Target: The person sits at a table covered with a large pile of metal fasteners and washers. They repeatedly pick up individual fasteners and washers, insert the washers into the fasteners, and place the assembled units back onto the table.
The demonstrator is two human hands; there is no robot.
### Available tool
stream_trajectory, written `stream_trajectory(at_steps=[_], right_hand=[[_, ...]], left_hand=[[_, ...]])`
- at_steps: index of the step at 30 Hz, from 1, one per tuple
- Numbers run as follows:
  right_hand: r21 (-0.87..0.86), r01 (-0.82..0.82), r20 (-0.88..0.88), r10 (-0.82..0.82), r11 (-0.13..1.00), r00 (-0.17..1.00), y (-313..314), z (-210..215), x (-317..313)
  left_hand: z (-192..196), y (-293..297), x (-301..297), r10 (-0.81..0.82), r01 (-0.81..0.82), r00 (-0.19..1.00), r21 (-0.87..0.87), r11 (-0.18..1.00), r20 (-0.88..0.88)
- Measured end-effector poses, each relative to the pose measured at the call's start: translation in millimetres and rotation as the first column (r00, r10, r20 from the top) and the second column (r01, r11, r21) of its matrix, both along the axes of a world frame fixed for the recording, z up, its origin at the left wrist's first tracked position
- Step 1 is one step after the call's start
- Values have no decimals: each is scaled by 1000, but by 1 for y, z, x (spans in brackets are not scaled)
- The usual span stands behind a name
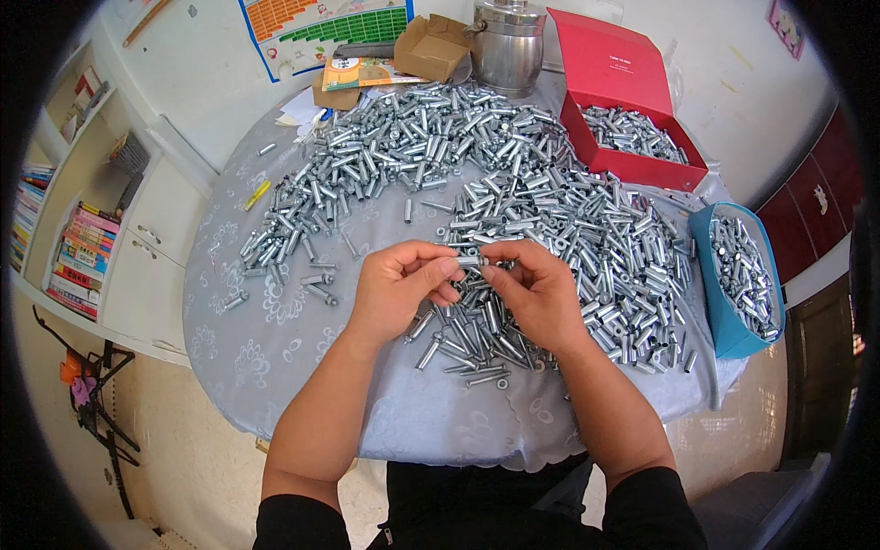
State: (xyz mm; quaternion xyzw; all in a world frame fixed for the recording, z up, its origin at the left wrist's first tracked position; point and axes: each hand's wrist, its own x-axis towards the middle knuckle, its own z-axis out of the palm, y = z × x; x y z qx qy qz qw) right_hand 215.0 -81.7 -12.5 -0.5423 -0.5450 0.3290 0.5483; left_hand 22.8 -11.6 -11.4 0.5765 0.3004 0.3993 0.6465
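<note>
Between my two hands, over the near middle of the table, is a short silver sleeve anchor bolt [470, 261], lying crosswise. The fingertips of my left hand [394, 291] pinch its left end. At the other end, the thumb and fingers of my right hand [543, 298] close on it, covering part of it. Loose metal sleeves and bolts [605, 266] spread under and to the right of my hands. A second heap of finished-looking anchor bolts [412, 137] covers the back and left of the table. A few single anchors [321, 293] lie left of my left hand.
An open red box [683, 172] of metal parts stands at the back right. A blue fabric bin [733, 339], also filled, is at the right edge. Behind the heap are a steel pot [506, 55] and a cardboard box [433, 48]. A yellow tool [258, 194] lies left on the grey tablecloth [229, 357].
</note>
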Motion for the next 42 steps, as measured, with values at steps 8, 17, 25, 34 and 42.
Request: stream_trajectory(at_steps=[8,17,25,34,42], right_hand=[[56,-3,68,-1,998,998,-1,4,0],[-25,-10,-44,9,1000,999,-2,8,-3],[-53,-57,28,59,997,998,1,-3,0],[-54,-64,0,64,996,998,1,-7,3],[-85,-53,12,54,995,998,0,0,2]], left_hand=[[1,0,0,14,-14,1000,-12,1000,-3],[1,1,0,13,-13,1000,-12,1000,2],[-1,1,0,10,-10,1000,-23,1000,9],[0,0,2,-10,10,1000,-24,1000,9],[0,0,2,-18,18,1000,-30,999,3]])
